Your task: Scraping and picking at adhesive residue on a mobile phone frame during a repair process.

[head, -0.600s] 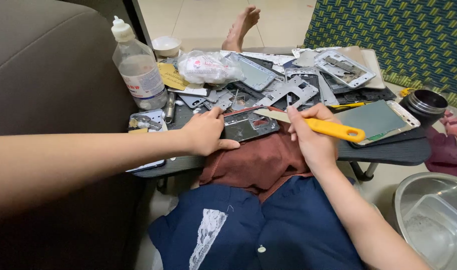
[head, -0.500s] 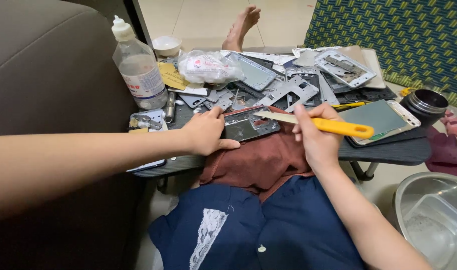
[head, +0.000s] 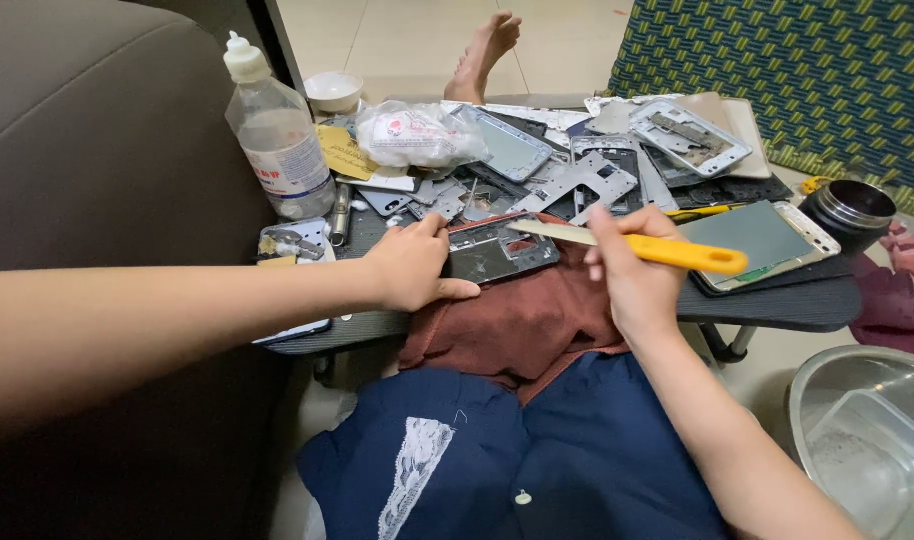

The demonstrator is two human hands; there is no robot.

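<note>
My left hand [head: 412, 268] presses down on the left edge of a dark phone frame [head: 502, 250] that lies on a maroon cloth [head: 522, 325] at the front of a small black table [head: 777, 300]. My right hand [head: 632, 275] grips a scraper with a yellow handle [head: 687, 255]. Its thin pale blade [head: 552, 232] points left and rests over the top of the phone frame.
Several phone frames and panels [head: 597, 180] cover the table, with a plastic bag [head: 417, 135], a clear bottle [head: 277, 135] and a phone screen [head: 762, 240]. A dark cup [head: 852, 212] stands right, a steel basin [head: 867, 440] lower right, a brown sofa [head: 87, 150] left. A person's foot [head: 482, 50] shows beyond.
The scraper's blade has shifted slightly over the phone frame as my right hand moved a little. My left hand stays pressed on the frame.
</note>
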